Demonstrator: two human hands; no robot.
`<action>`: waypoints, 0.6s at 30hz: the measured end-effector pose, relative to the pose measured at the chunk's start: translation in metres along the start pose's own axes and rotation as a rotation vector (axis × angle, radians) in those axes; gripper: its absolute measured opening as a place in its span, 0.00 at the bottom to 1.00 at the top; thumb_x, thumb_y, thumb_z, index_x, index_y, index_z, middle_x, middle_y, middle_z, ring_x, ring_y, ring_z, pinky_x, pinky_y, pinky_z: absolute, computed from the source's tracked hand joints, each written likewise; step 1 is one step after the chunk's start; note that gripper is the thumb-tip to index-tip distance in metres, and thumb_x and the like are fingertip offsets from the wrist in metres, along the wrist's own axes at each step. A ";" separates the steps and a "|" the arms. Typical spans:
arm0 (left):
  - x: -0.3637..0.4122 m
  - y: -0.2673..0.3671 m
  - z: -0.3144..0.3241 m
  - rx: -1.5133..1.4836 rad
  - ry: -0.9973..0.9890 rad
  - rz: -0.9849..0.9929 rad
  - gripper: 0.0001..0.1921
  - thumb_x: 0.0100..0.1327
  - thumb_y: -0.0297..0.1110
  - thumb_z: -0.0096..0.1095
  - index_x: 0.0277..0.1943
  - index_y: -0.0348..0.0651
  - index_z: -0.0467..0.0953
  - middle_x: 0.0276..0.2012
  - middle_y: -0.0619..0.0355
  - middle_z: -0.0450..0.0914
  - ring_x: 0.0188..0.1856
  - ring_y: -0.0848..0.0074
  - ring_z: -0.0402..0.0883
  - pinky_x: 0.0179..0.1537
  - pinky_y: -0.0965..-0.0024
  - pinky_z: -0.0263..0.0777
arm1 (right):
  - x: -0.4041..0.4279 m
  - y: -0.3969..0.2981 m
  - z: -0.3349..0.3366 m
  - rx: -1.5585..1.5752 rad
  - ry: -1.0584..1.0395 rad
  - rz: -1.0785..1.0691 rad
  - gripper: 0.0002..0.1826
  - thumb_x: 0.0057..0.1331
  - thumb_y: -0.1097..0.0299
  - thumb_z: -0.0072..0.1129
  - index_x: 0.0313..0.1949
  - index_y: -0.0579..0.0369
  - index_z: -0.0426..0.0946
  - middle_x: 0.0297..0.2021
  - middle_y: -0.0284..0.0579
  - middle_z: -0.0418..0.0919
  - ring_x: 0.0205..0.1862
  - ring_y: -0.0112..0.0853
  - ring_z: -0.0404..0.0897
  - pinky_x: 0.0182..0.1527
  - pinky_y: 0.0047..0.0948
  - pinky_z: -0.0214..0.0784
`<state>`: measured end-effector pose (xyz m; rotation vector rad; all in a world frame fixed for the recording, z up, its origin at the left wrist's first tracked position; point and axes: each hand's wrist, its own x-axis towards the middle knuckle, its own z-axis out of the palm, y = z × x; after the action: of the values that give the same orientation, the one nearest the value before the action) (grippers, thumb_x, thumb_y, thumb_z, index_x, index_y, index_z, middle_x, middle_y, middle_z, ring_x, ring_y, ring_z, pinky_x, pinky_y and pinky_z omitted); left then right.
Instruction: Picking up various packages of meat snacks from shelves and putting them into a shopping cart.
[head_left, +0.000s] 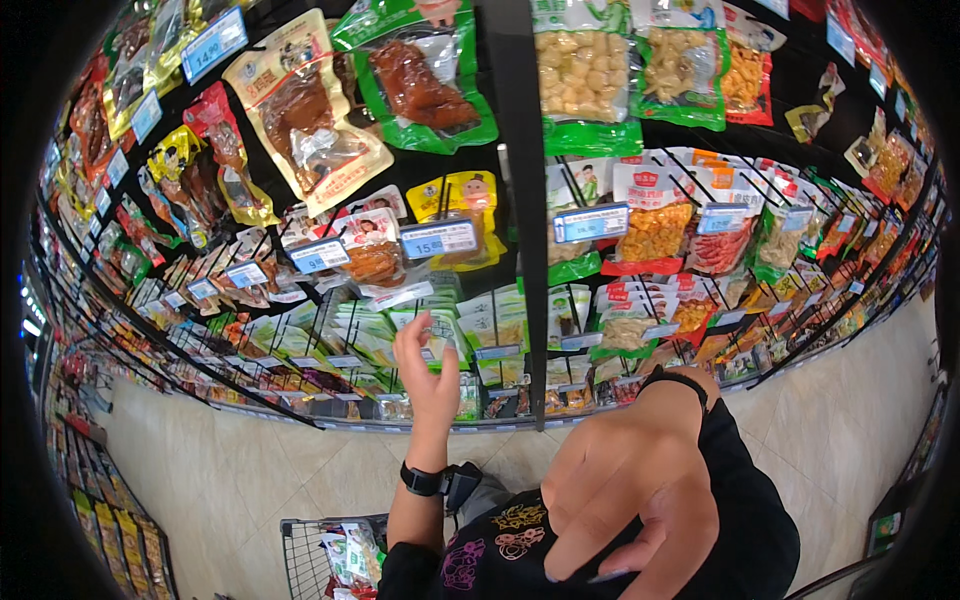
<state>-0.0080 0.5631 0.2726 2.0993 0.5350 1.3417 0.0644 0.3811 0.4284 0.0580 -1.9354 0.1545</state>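
My left hand reaches towards the lower pegs, thumb and fingers apart and bent. Green-and-white food packets hang right behind it; whether a fingertip touches one cannot be told. A black band with a dark device circles that wrist. Much nearer the camera is my right hand, raised over my black printed shirt. Its fingers are loosely curled and spread, with nothing visible in them; part of it runs past the bottom edge. A thin black band sits on the right wrist.
Packaged meat snacks hang on a tall black peg rack split by a black upright post. Price tags stick out on the pegs. A wire shopping cart with several packets stands lower left on the tiled floor. Another shelf lines the left.
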 end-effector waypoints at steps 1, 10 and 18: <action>0.009 -0.005 -0.006 -0.028 0.041 0.046 0.21 0.48 0.21 0.53 0.48 0.37 0.66 0.42 0.51 0.69 0.43 0.65 0.66 0.45 0.68 0.61 | -0.003 0.005 -0.003 -0.011 0.004 0.030 0.11 0.62 0.69 0.48 0.44 0.46 0.74 0.31 0.48 0.75 0.15 0.30 0.66 0.17 0.26 0.60; 0.114 -0.039 -0.080 0.066 0.289 0.470 0.17 0.46 0.20 0.51 0.43 0.33 0.69 0.40 0.47 0.71 0.40 0.60 0.70 0.47 0.65 0.61 | -0.013 0.153 -0.037 -0.997 0.168 0.695 0.23 0.48 0.76 0.52 0.47 0.58 0.64 0.43 0.49 0.69 0.46 0.44 0.67 0.48 0.36 0.59; 0.181 -0.080 -0.113 0.236 0.224 0.455 0.22 0.51 0.24 0.54 0.51 0.34 0.64 0.49 0.47 0.68 0.51 0.60 0.65 0.53 0.65 0.56 | -0.007 0.247 -0.051 -1.350 0.239 0.684 0.32 0.48 0.73 0.56 0.54 0.59 0.57 0.48 0.54 0.64 0.54 0.48 0.61 0.55 0.38 0.54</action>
<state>-0.0383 0.7629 0.3785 2.3719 0.3248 1.8634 0.0857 0.6325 0.4201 -1.4294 -1.4074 -0.6754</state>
